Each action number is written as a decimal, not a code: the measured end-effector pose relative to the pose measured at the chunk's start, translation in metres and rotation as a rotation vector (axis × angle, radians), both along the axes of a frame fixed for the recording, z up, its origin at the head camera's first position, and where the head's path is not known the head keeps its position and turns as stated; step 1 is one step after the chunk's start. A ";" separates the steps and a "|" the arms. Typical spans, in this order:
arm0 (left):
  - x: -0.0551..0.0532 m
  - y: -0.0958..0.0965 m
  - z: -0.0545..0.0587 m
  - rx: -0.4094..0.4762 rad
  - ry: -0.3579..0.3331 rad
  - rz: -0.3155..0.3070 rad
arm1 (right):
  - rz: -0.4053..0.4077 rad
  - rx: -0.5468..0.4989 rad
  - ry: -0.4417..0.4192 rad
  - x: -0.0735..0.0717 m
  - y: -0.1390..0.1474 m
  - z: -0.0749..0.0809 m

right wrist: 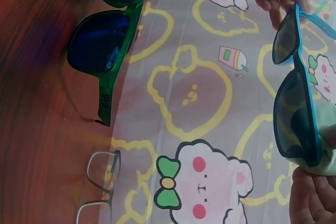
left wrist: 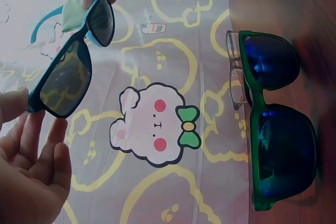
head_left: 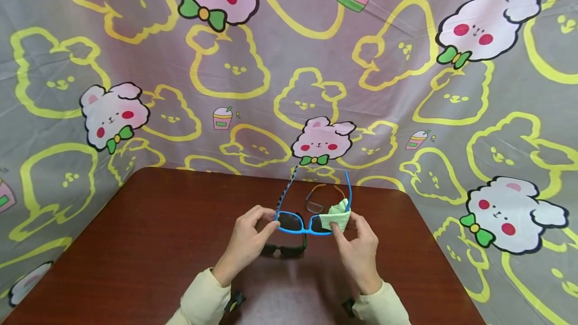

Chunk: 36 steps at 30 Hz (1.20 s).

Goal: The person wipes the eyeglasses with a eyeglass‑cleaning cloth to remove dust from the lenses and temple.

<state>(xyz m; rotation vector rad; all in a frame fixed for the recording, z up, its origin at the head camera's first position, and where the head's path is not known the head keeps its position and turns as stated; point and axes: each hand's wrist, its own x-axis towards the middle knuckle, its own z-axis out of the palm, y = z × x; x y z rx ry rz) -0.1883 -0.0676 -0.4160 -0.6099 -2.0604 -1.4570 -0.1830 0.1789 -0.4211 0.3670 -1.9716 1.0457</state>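
Blue-framed sunglasses [head_left: 307, 230] with dark lenses are held up above the table between both hands, their temples spread and pointing away. My left hand [head_left: 247, 237] pinches the frame's left end near the hinge. At the other end, my right hand [head_left: 358, 247] grips the frame through a pale green cloth [head_left: 337, 216], which wraps that corner and covers part of the right lens. In the right wrist view the cloth [right wrist: 328, 156] lies between the fingers and the lower rim. Seen from the left wrist, the sunglasses [left wrist: 65, 80] are tilted, with both lenses visible.
Dark green sunglasses with bluish lenses [left wrist: 286, 145] lie on the brown table [head_left: 180, 245], below the held pair. Thin-framed eyeglasses [head_left: 314, 207] rest farther back, near the patterned cloth wall [head_left: 253, 109] that stands around the table's far side.
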 end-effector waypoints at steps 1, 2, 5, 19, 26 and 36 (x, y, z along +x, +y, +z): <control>0.000 0.000 0.000 -0.003 0.000 0.005 | 0.001 0.004 0.000 0.000 0.000 0.000; 0.001 0.000 0.001 -0.003 0.000 0.007 | 0.003 0.006 0.002 0.000 0.000 0.000; 0.001 0.001 0.000 -0.006 -0.006 0.011 | 0.013 0.008 0.001 0.001 -0.001 -0.001; 0.003 0.004 -0.003 -0.127 -0.007 -0.033 | -0.045 0.036 -0.016 -0.003 0.002 -0.004; 0.005 0.003 -0.004 -0.183 -0.006 -0.027 | -0.069 0.056 -0.041 -0.003 0.004 -0.006; 0.006 0.001 -0.004 -0.226 -0.013 -0.037 | -0.084 0.062 -0.038 -0.003 0.007 -0.005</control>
